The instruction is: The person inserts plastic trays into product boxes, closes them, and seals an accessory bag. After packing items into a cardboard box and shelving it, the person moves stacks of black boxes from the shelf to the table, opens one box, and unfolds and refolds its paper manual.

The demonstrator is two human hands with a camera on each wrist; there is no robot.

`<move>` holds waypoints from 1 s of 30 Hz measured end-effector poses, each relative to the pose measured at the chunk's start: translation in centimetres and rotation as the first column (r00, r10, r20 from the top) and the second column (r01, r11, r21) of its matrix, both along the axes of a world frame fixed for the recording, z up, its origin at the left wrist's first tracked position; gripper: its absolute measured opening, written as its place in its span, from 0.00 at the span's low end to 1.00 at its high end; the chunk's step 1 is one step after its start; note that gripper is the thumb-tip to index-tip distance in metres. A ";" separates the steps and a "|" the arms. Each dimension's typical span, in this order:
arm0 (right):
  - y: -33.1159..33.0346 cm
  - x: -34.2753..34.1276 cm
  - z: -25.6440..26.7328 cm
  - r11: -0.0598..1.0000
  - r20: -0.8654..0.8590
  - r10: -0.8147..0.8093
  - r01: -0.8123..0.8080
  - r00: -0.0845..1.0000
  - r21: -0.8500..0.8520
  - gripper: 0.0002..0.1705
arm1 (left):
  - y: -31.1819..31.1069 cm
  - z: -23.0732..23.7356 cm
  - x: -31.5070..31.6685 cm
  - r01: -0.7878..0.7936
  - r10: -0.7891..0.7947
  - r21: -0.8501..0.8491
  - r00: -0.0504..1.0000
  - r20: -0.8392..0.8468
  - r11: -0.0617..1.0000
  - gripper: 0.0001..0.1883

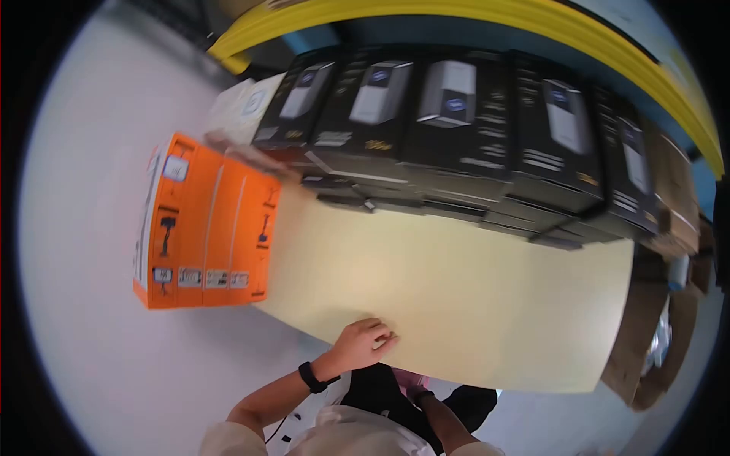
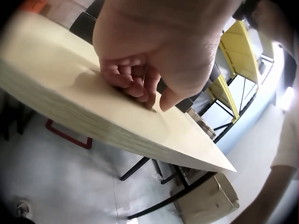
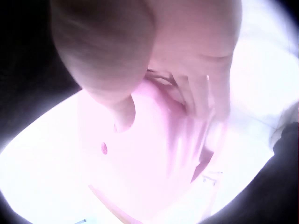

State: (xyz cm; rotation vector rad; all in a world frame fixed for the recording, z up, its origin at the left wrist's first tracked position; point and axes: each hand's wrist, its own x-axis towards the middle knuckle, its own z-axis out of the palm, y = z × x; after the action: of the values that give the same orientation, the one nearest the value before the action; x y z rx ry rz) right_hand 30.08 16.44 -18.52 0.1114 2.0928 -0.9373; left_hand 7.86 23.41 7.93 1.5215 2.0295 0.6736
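Observation:
My left hand [image 1: 360, 346] is at the near edge of a pale wooden table [image 1: 456, 304], its fingers loosely curled. In the left wrist view the fingertips [image 2: 148, 100] are right at the tabletop, and the hand holds nothing. Below the table's front edge, my right hand [image 1: 417, 393] is low between the person's legs. It grips a smooth pink object [image 3: 140, 158] that has a small round hole, the thumb over one face and the fingers over another side. Glare washes out much of this object, so I cannot tell its kind.
An orange printed carton [image 1: 213, 228] stands at the table's left end. Black product boxes [image 1: 460, 114] line the back, under a yellow shelf beam [image 1: 426, 9]. To the right is an open cardboard box [image 1: 635, 349]. Dark table legs [image 2: 135, 168] show below.

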 end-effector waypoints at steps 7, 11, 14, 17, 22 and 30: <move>3.4 -3.0 2.7 0.994 -0.112 0.058 -0.067 0.992 -0.083 0.21 | -0.5 -0.5 0.2 0.026 -0.027 0.055 1.000 0.003 0.998 0.14; 4.7 -4.2 4.2 0.988 -0.137 -0.001 -0.021 0.991 -0.154 0.21 | -0.5 -0.2 0.4 -0.017 0.017 -0.005 1.000 0.025 1.000 0.15; 5.5 -5.2 5.2 0.985 -0.161 -0.036 0.008 0.986 -0.173 0.21 | -0.6 -0.4 0.6 0.006 -0.007 0.039 1.000 0.025 0.999 0.15; 6.3 -5.1 4.9 0.982 -0.181 -0.067 0.033 0.981 -0.184 0.21 | -0.6 -0.3 0.7 0.012 -0.011 0.030 1.000 -0.022 0.999 0.16; 6.6 1.2 2.6 0.974 -0.170 -0.128 0.091 0.977 -0.209 0.21 | -0.8 -0.3 1.2 -0.019 0.020 0.049 1.000 -0.022 0.999 0.18; 8.8 6.1 -0.3 0.963 -0.170 -0.214 0.178 0.962 -0.205 0.22 | -1.8 -1.5 1.1 -0.007 0.011 0.129 0.999 -0.030 0.992 0.18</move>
State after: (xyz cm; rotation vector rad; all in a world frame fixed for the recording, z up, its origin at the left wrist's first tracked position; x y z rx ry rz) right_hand 36.22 25.20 -18.85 0.1380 2.1838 -1.3068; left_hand 8.92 21.63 6.46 1.6058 2.0510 0.8037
